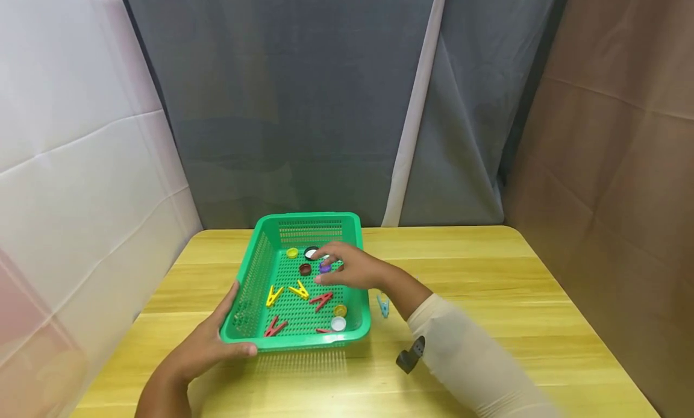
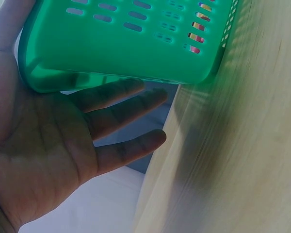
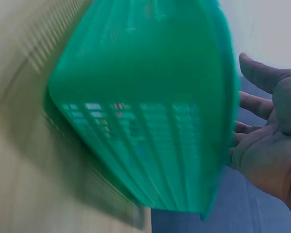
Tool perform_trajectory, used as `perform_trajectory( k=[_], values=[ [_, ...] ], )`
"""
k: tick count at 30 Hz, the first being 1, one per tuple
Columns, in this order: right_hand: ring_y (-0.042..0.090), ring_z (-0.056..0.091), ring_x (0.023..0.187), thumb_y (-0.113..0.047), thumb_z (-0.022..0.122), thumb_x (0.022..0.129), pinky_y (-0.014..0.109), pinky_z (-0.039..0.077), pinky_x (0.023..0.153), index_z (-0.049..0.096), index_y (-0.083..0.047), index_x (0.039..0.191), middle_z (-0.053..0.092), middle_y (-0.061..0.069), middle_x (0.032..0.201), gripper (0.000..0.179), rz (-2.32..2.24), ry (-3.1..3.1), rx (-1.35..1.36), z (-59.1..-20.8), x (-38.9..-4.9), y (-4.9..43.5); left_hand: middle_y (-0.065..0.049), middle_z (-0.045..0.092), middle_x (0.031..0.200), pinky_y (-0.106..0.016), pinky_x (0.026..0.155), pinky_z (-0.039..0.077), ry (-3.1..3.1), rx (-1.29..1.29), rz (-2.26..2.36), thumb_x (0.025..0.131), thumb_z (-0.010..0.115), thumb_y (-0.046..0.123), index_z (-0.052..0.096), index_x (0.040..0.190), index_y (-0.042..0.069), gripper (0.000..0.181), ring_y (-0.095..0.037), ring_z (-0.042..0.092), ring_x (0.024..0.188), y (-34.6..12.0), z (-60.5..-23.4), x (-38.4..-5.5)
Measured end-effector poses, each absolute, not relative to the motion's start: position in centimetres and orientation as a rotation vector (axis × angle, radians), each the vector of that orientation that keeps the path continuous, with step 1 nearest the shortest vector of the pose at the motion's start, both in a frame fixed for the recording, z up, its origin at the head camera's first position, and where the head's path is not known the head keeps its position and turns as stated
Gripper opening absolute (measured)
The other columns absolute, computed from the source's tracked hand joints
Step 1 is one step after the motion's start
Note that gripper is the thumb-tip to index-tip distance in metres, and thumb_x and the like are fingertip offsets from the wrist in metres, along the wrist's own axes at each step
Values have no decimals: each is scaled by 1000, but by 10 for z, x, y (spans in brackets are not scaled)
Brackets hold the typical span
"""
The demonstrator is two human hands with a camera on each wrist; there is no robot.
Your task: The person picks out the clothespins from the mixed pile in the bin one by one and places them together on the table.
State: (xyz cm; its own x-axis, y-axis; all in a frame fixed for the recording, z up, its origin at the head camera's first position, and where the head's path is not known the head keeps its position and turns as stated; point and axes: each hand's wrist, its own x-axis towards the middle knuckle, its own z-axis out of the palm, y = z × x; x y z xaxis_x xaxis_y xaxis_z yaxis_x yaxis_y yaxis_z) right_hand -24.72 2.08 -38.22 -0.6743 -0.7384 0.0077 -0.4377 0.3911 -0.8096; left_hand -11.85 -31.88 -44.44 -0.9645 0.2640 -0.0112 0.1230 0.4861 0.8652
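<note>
In the head view, the lower-left corner of the green basket [image 1: 295, 344] is being blocked by the left hand [image 1: 203, 346], and its upper-right part is being overhung by the right hand [image 1: 351, 266]. Passage is being left over its lower middle, while the tabletop [image 1: 466, 279] right of it is being crossed by the right forearm [image 1: 477, 364].
</note>
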Motion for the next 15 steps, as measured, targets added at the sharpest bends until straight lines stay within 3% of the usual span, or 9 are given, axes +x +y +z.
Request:
perform_trajectory(
  k=[5,11,15],
  values=[
    [34,60,145,-26,71,108,41,55,111,61,-11,153,52,12,163,48,-1081,2308,-1048,-389,-245,4,-34,3,180,-79,117,32,2598,336,1465,86,94,24,-14,176,22,140,-61,19,160,-321,-444,-118],
    [37,59,147,-24,65,112,42,53,115,55,-4,157,55,15,164,51,-1012,2267,-1039,-397,-247,-13,-35,5,180,-75,117,35,2597,338,1468,86,94,23,-13,176,22,140,-60,22,159,-321,-445,-120],
    [36,57,149,-24,66,111,40,54,112,54,-5,158,53,16,165,52,-966,2253,-984,-403,-250,-22,-34,8,180,-42,113,48,2611,327,1446,85,94,22,-12,176,21,140,-57,26,158,-322,-447,-119]
  ],
)
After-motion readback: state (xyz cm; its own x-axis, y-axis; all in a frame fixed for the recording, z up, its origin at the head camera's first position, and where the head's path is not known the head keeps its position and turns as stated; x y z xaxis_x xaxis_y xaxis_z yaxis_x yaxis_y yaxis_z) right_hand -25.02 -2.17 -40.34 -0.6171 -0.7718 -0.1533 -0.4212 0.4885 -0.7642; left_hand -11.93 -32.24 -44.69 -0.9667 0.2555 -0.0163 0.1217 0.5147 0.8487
